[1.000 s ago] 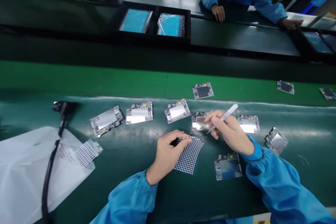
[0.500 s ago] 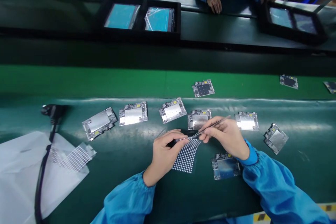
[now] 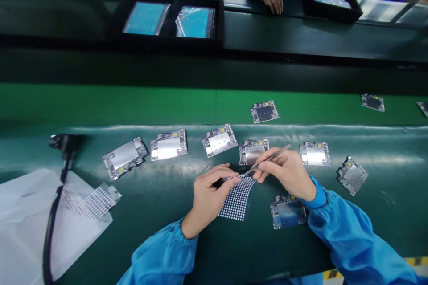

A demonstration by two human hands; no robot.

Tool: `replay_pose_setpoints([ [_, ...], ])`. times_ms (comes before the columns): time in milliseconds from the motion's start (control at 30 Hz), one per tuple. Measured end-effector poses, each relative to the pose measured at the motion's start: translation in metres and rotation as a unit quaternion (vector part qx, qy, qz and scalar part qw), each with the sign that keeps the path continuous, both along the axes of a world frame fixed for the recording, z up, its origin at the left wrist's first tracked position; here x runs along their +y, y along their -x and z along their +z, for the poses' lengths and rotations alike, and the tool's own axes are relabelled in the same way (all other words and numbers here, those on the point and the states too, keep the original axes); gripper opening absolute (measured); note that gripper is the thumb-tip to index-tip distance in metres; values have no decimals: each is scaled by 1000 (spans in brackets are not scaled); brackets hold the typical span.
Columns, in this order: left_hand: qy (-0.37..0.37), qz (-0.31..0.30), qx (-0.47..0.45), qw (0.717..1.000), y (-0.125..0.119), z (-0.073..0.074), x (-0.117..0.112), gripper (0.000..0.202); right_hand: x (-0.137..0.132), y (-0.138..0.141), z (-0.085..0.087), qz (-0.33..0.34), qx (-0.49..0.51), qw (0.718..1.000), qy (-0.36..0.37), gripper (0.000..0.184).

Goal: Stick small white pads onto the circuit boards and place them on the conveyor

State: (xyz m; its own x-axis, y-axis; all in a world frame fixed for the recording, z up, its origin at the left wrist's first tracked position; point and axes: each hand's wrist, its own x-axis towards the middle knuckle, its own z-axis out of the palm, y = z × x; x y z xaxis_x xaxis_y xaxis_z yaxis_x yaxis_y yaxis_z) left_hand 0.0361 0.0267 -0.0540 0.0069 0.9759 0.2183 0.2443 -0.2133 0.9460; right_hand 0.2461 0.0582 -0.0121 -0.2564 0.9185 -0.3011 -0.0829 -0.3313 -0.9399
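Note:
My left hand (image 3: pixel 210 193) pinches the upper edge of a sheet of small round white stickers (image 3: pixel 236 200), which hangs down toward the table. Something dark shows beside those fingertips; I cannot make out what it is. Closed around metal tweezers (image 3: pixel 271 155), my right hand (image 3: pixel 284 171) has their tips at the sheet's top edge, close to the left fingertips. Behind the right hand lies a circuit board with a silver shield (image 3: pixel 253 153), partly covered by the fingers. Another circuit board (image 3: pixel 288 213) rests below the right wrist, partly hidden by it.
Several more circuit boards (image 3: pixel 169 145) lie across the green table. Others, with dark centres (image 3: pixel 264 112), are on the bright green strip behind. At left are a white paper (image 3: pixel 23 231), a second sticker sheet (image 3: pixel 98 202) and a black cable (image 3: pixel 50 236). Beyond stands a black tray (image 3: pixel 219 20); a co-worker's hand (image 3: pixel 273 3) rests nearby.
The boards on the bright green strip have shifted slightly right. At the back right, the co-worker's black tray has moved left and turned. My hands have hardly moved.

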Motion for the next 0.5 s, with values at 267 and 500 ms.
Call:
replay_pose_setpoints([
  [267, -1, -1, -5, 1000, 1, -1, 0, 6, 1, 0, 1, 5, -1, 1000, 1, 9],
  [500, -5, -3, -3, 1000, 1, -1, -1, 7, 2, 1, 0, 5, 12, 1000, 1, 11],
])
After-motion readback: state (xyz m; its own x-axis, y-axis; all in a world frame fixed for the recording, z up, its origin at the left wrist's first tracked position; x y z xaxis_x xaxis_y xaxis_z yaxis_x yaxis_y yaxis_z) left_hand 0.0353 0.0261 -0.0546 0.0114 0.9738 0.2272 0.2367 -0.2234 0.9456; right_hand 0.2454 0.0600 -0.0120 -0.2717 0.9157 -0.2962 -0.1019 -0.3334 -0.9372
